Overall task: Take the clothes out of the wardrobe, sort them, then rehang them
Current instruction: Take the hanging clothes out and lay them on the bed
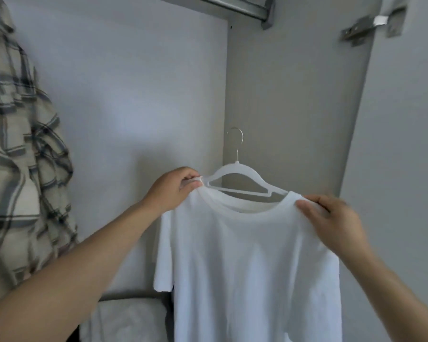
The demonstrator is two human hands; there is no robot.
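Fingers (pixel 190 182) of the left hand (pixel 169 191) pinch the white hanger (pixel 242 177) and collar, right hand (pixel 331 218) pinches the white tee (pixel 245 255) shoulder. Rail (pixel 223 6) sits way above, plaid shirt (pixel 17 144) already hanging far left, so rehanging looks partway done.

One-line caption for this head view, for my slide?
Both hands, left hand and right hand, fit a white T-shirt onto a white hanger inside the wardrobe.

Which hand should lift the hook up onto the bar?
Probably the left hand: it already pinches the hanger end, below the rail. The right hand only holds the white T-shirt shoulder.
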